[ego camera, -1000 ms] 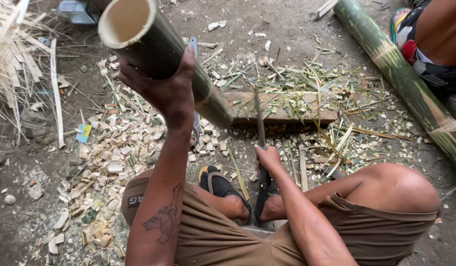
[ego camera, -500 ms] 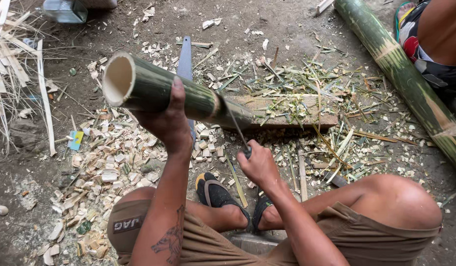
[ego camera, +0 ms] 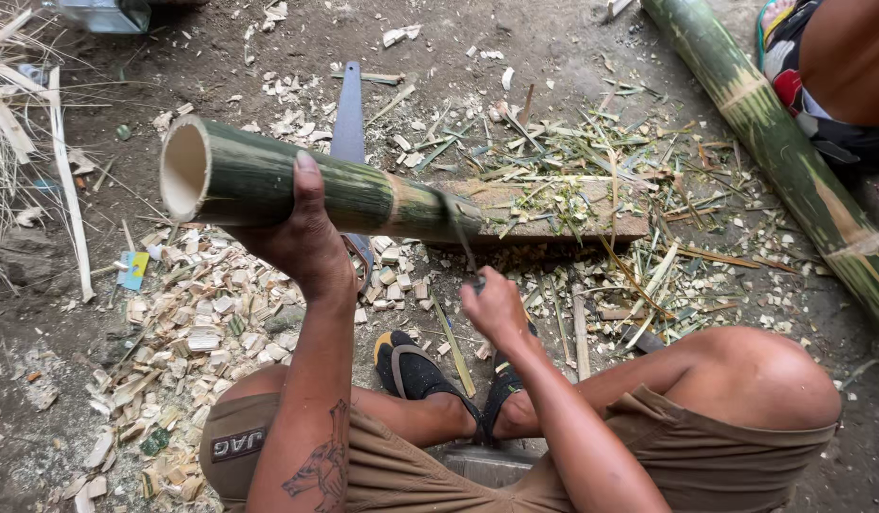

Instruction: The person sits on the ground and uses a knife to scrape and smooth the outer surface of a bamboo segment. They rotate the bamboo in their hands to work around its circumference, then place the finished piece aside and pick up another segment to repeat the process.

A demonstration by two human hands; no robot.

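A: Our left hand wraps the hollow green bamboo tube, open end leftward, far end resting on the flat wooden chopping block.

B: Right hand is closed on the dark-bladed knife, edge at the tube's end. We should keep the tube braced and cut away from our fingers.

The thick green bamboo tube has smooth, faintly glossy skin and a pale, matt, fibrous cut end. The flat weathered wooden block looks rough and dry. The long green bamboo pole shows a waxy sheen with tan patches. Pale bamboo chips lie dull and splintery on gritty, matt bare earth. The tan cloth shorts look soft and matt.
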